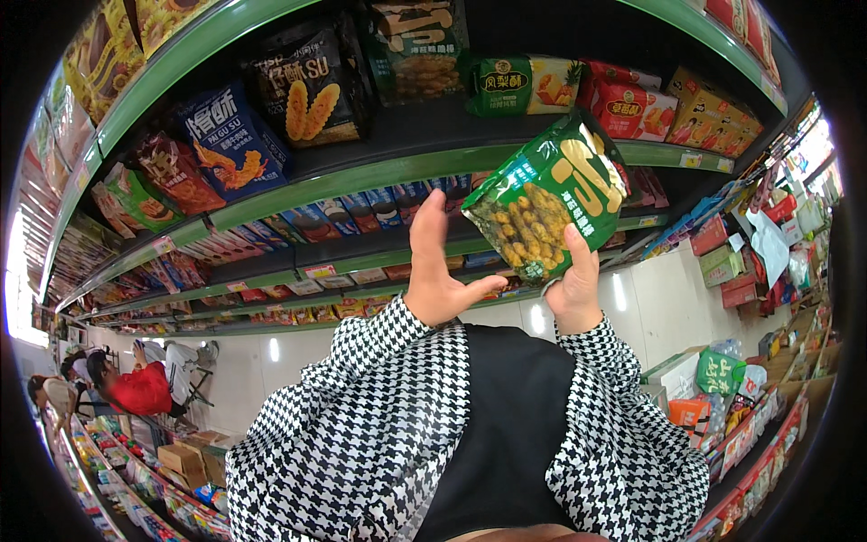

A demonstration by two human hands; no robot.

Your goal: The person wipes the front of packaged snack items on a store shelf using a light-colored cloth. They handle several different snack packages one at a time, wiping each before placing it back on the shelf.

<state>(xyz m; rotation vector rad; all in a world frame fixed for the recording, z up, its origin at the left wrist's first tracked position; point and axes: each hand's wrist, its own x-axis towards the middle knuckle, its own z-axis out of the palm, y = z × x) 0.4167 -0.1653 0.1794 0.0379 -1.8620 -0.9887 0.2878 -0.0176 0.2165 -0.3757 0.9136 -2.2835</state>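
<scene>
A green snack bag (542,210), printed with brown crunchy sticks, is tilted in front of the shelves. My right hand (576,288) grips its lower edge, with the thumb across the front. To the left of the bag, my left hand (437,264) is raised with thumb and fingers spread, holding nothing. Behind the held bag runs a green-edged shelf (406,162). On that shelf stands a similar dark green bag (420,57). Next to it are a black snack bag (311,88) and a green pineapple pastry pack (521,85).
A blue snack bag (230,142), red strawberry packs (630,108) and brown boxes (711,115) share the shelf. Lower shelves hold blue cookie packs (352,210). A seated person in red (139,389) is at left. Cartons (677,372) and bags stand on the right.
</scene>
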